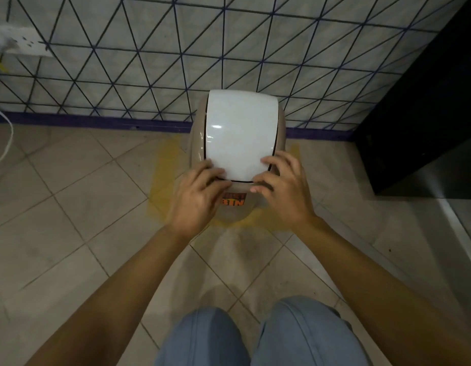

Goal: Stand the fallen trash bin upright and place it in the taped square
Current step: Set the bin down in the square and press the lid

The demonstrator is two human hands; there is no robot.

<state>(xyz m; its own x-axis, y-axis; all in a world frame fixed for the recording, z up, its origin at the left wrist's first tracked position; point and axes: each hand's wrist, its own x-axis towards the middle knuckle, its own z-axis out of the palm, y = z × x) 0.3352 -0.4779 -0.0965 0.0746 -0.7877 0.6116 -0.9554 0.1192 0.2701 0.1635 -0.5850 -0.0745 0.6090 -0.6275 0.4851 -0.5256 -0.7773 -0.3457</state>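
Note:
The trash bin point(241, 133) stands upright against the wall, beige with a white swing lid and an orange label on its near side. It sits inside the yellow taped square point(160, 180), whose left side and near edge show on the floor around it. My left hand point(197, 199) rests on the bin's near left shoulder, fingers on the lid's edge. My right hand point(282, 188) rests on the near right shoulder, fingers spread over the rim. Both hands touch the bin's top from the near side.
A wall with a dark triangle grid point(150, 62) rises right behind the bin. A black cabinet point(427, 114) stands at the right. A white power strip point(20, 40) and cable point(6, 143) hang at the left. My knees point(255, 336) are below.

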